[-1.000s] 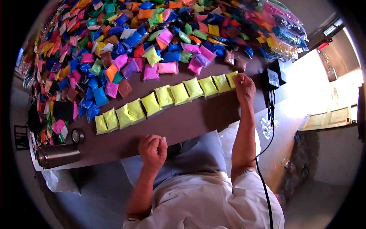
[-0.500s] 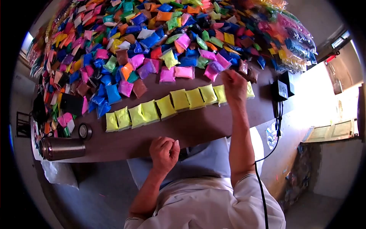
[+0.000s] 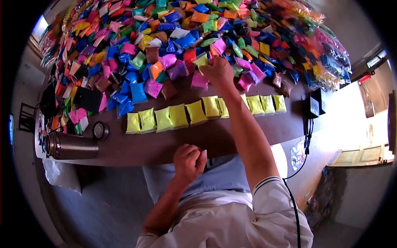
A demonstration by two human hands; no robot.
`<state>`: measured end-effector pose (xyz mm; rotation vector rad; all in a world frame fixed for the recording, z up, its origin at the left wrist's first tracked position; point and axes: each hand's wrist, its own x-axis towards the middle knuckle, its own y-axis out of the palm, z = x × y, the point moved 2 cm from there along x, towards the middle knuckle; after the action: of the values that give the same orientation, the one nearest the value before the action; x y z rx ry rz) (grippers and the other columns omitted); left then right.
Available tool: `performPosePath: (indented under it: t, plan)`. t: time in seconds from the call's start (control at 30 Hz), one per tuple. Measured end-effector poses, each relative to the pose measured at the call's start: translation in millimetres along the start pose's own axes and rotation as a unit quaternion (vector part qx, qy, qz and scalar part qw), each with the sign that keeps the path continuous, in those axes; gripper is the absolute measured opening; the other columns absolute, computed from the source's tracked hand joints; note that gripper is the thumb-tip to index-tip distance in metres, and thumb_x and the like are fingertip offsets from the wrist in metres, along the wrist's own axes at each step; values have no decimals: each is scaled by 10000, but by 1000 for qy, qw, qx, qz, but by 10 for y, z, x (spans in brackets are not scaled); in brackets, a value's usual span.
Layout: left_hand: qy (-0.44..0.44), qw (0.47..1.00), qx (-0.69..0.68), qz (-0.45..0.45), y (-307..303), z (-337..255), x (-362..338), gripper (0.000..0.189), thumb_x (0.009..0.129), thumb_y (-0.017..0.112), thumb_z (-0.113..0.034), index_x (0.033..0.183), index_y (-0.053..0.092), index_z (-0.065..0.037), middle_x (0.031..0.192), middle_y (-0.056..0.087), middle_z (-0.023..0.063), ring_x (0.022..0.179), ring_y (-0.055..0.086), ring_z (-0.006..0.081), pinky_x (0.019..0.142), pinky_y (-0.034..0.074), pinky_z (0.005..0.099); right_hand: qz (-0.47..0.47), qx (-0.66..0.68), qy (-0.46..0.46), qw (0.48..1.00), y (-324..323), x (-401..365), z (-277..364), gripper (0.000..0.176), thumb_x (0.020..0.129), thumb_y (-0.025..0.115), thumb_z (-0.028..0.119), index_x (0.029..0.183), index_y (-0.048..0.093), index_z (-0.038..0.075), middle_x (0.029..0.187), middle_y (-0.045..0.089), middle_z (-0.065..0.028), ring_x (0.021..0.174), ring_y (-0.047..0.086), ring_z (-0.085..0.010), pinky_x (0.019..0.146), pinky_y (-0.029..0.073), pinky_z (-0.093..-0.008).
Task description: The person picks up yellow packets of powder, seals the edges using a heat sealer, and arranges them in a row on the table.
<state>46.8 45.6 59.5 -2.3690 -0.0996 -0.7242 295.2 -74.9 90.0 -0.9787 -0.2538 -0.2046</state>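
My right hand [image 3: 219, 74] reaches over the table to the near edge of a heap of coloured packets. Its fingers pinch the right side of a yellow packet [image 3: 201, 61], partly covering it. A pink packet [image 3: 199, 80] lies just below those fingers. Under my right forearm runs a row of flat yellow packets [image 3: 178, 115], side by side; the forearm hides part of it. My left hand [image 3: 189, 163] is closed in a loose fist at the table's front edge, above my lap, with nothing visible in it.
The heap of packets [image 3: 136, 78] covers the back of the brown table [image 3: 165, 144]. On the left stand a steel flask [image 3: 76, 146] and a round lid [image 3: 100, 130]. A black box [image 3: 311, 107] with cables sits at the right edge, near clear bags [image 3: 326, 53].
My right hand has moved from the right end of the yellow row up and left to the yellow packet on the heap. My left hand stays closed. The view has shifted slightly.
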Motion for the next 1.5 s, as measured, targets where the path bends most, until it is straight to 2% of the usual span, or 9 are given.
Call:
performPosePath:
  t: [0.07,0.2,0.47,0.57,0.8,1.07,1.33,1.43,1.5]
  plan:
    - [-3,1000,-6,-6,13,11,-16,169,768,649,-64,648,531,-60,674,557,61,608,529,268,560,425,375,61,124,20,990,-123,-59,-17,350,726,710,304,881,582,18,861,607,-182,812,617,-322,705,474,-411]
    - [-19,1000,-18,-10,20,8,-20,175,775,657,-89,654,533,-62,680,559,57,608,533,268,551,422,377,146,336,2,930,-456,-511,-86,255,751,718,138,918,559,29,802,524,15,715,485,-64,616,415,-224]
    - [-43,995,-79,37,-43,11,-2,204,817,641,-183,710,566,-26,710,566,92,637,557,253,560,438,334,318,522,110,784,-740,-1658,-278,291,769,699,49,1044,613,9,925,603,25,839,532,-60,772,439,-218]
    - [-130,979,-151,42,-59,-10,8,247,782,683,-213,652,553,-46,673,575,85,624,541,268,576,422,363,360,608,79,703,-745,-1858,-287,291,778,682,42,1057,618,-10,948,623,0,870,546,-79,797,442,-236]
    - [-136,974,-180,16,-47,82,-92,220,842,624,-208,780,606,2,733,564,131,644,526,286,585,422,373,360,614,101,695,-600,-1970,-125,359,796,711,143,1090,598,-29,936,636,-35,872,572,-83,774,472,-236]
    - [-134,975,-166,60,-92,86,-48,249,860,610,-209,734,621,5,749,588,138,673,550,296,601,438,378,297,603,126,730,-501,-2044,-22,173,859,671,126,935,629,-23,801,621,-4,724,537,-65,639,451,-236]
    - [-111,974,-185,68,-145,59,7,243,810,674,-242,768,659,-3,782,616,133,711,574,296,630,454,376,331,594,21,733,-492,-2025,-127,152,852,673,118,911,636,-17,795,616,-2,730,527,-61,645,435,-222]
    - [-79,978,-172,85,-156,73,-21,266,848,650,-266,819,655,-2,782,606,113,707,572,247,626,447,345,375,580,50,722,-535,-1993,-94,204,848,684,134,969,632,-21,847,630,-11,759,538,-66,671,444,-223]
    - [-247,911,-324,71,-151,92,-65,298,896,606,-295,876,638,0,781,589,86,692,554,184,614,433,309,350,607,75,710,-539,-2020,-40,233,847,688,142,1000,625,-22,873,633,-14,768,543,-66,681,449,-221]
